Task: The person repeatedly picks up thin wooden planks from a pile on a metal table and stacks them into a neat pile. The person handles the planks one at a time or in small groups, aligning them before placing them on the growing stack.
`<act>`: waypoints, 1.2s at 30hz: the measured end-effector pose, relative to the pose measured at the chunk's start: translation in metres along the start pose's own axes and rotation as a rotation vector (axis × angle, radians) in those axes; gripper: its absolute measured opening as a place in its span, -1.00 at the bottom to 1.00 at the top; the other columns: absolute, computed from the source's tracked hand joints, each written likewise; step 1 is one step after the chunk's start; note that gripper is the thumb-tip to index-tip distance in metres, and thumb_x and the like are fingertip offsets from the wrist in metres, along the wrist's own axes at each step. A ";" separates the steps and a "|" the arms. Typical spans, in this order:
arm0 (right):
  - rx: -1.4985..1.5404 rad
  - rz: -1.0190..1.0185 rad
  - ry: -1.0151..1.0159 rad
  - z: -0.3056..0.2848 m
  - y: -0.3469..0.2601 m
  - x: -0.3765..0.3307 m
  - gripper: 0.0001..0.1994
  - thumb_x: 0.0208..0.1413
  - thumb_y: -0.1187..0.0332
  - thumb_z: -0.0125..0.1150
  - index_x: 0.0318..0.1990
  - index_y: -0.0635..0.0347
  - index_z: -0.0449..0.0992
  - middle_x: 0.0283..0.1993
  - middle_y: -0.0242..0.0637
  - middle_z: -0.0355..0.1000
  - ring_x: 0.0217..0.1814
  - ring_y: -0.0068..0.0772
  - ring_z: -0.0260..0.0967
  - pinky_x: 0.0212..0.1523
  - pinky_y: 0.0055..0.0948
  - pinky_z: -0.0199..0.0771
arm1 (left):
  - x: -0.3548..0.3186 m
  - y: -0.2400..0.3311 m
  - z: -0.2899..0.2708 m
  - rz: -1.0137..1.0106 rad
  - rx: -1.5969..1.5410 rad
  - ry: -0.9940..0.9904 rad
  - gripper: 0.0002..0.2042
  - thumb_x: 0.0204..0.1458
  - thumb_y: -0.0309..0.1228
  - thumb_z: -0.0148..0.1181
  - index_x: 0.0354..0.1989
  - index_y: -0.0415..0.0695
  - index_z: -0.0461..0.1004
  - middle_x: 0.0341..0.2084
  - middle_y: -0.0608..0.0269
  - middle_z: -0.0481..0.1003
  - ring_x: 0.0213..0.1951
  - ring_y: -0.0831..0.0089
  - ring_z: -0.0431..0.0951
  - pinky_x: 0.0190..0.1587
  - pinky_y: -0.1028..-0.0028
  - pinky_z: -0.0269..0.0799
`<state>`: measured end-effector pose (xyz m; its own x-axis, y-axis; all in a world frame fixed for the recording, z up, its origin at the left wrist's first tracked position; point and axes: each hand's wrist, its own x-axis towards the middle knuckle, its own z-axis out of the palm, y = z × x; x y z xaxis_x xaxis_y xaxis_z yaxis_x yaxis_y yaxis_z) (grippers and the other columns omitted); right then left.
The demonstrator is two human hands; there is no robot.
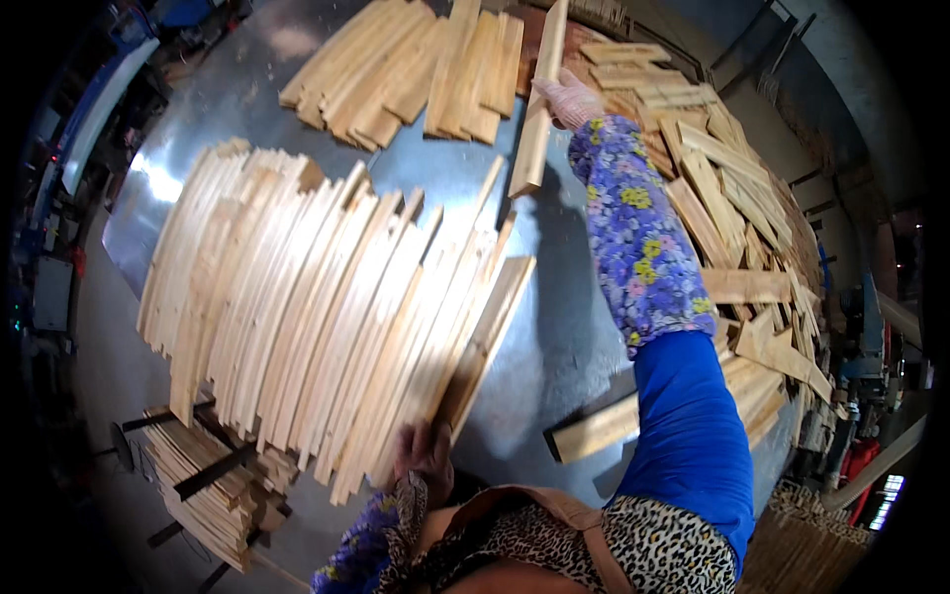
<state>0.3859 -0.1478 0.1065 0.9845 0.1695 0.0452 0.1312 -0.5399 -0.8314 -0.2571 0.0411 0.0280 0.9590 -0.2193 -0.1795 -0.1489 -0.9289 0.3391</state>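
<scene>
My right hand [570,99], in a pale pinkish glove, reaches to the far side of the metal table. It is closed round the edge of a long wooden plank [532,144], which is tilted on its edge and runs past the top of the picture. Close to my body, my left hand [426,457] has its fingers curled at the near end of another wooden plank [487,342]. That plank leans at the right end of a long row of narrow planks [307,307], packed side by side on edge. Part of the left hand's grip is hidden.
Flat planks [381,69] lie in groups at the table's far side. A loose, criss-crossed heap of boards [732,188] covers the right side. One board [597,426] lies beside my right arm. Below the table's left edge, a rack [213,475] holds more planks.
</scene>
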 end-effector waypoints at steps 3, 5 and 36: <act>0.025 -0.080 0.088 0.015 -0.029 -0.004 -0.10 0.34 -0.11 0.32 0.59 0.36 0.16 0.48 0.22 0.40 0.52 0.10 0.41 0.49 -0.12 0.41 | -0.021 -0.028 0.084 -0.011 -0.202 0.064 -0.34 0.05 -0.41 0.26 0.36 -0.38 0.31 0.11 -0.26 0.37 0.09 -0.26 0.40 0.25 -0.13 0.28; -0.060 -0.058 -0.056 0.035 -0.016 -0.029 0.02 0.35 -0.17 0.27 0.66 0.41 -0.02 0.59 0.36 0.23 0.61 0.22 0.29 0.59 -0.11 0.33 | -0.021 -0.046 0.115 -0.097 -0.473 -0.057 -0.37 0.06 -0.43 0.24 0.35 -0.35 0.32 0.06 -0.20 0.39 0.05 -0.22 0.42 0.20 -0.10 0.30; 0.173 0.213 -0.038 -0.037 0.063 -0.427 -0.16 0.28 -0.02 0.41 0.54 0.38 0.33 0.55 0.14 0.38 0.63 -0.02 0.30 0.56 -0.17 0.37 | 0.030 -0.227 -0.224 -0.377 0.155 0.184 -0.17 0.16 0.01 0.43 0.58 -0.04 0.31 0.26 -0.07 0.58 0.35 -0.03 0.52 0.42 0.09 0.44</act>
<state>-0.0215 -0.2849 0.0556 0.9823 0.0997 -0.1583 -0.1029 -0.4187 -0.9023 -0.1404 0.3124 0.1521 0.9780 0.1873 -0.0917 0.1987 -0.9705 0.1369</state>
